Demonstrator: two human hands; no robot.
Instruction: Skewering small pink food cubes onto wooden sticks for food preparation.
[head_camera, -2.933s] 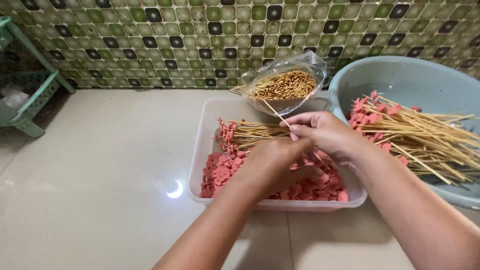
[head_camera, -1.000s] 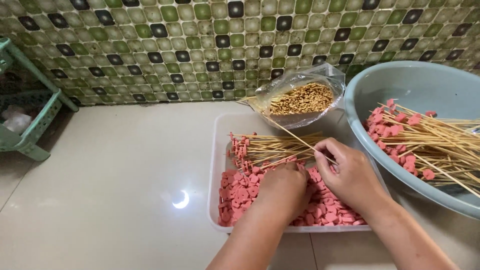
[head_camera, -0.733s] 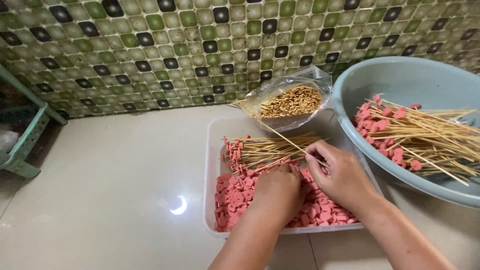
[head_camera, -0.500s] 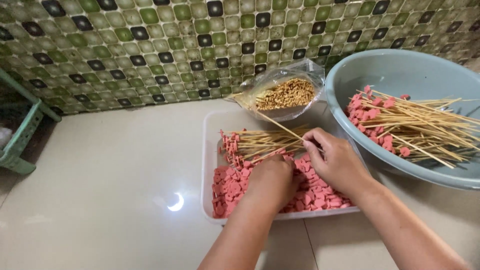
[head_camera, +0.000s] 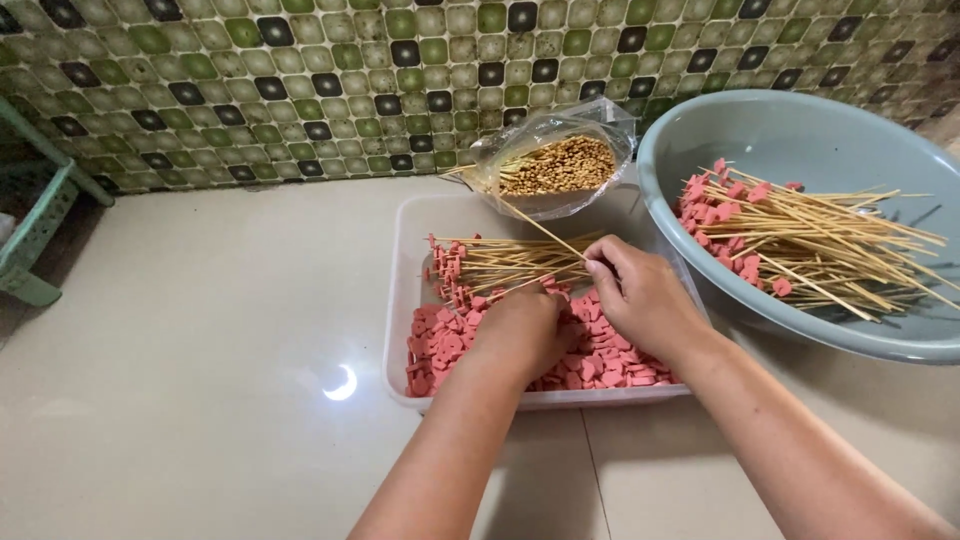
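1. White plastic tray (head_camera: 398, 290): shallow, rectangular, with rounded corners; it lay on the glossy beige tiled floor (head_camera: 200, 400). It held a loose heap of small pink sausage pieces (head_camera: 440, 340) at the near side and a bundle of thin bamboo skewers (head_camera: 500, 265) at the far side, their left tips carrying pink pieces.
2. Left hand (head_camera: 520, 330): palm down in the tray, fingers curled together into the pink pieces; what they pinched could not be told.
3. Right hand (head_camera: 640, 295): just beside the left, thumb and forefinger clamped on a single bamboo skewer (head_camera: 545, 230) that slanted up and away toward the bag.
4. Clear plastic bag (head_camera: 555, 165): crinkled, open, lying behind the tray against the wall; it showed a dense cluster of pale skewer ends.
5. Pale blue plastic basin (head_camera: 820, 130): round, smooth, right of the tray; it held a fanned pile of loaded skewers (head_camera: 810, 235) with pink pieces at their left ends.
6. Mosaic wall (head_camera: 300, 80): small green, cream and black square tiles.
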